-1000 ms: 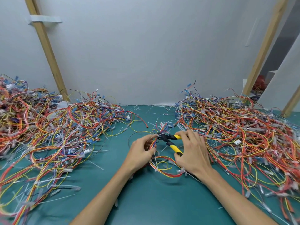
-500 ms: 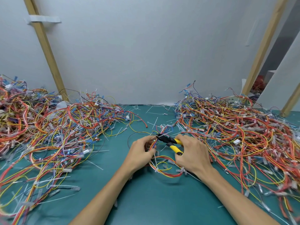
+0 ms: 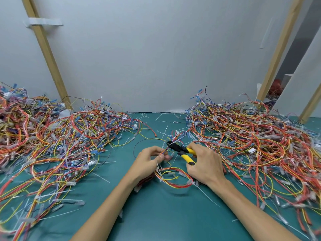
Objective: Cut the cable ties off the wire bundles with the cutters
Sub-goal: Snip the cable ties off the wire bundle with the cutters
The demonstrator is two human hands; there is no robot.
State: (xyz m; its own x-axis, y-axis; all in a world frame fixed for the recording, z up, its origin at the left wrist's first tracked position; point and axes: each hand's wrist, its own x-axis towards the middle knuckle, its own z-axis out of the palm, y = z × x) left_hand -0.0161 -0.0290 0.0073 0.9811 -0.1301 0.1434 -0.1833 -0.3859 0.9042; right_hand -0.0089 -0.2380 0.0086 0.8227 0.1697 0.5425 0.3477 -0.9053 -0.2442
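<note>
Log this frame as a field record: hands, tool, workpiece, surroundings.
left hand: pinches the wire bundle near its upper end
right hand: grips the yellow handles of the cutters
cutter nose: at the bundle, just past the left fingertips; open or closed, cannot tell
left pile: tangled wires, table's left side
right pile: tangled wires, table's right side
table: green, strewn with loose white cable ties

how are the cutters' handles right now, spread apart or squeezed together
Spread apart: the cutters show two yellow handles diverging with a gap between them in the right hand. The blade tips are too small to tell.
</note>
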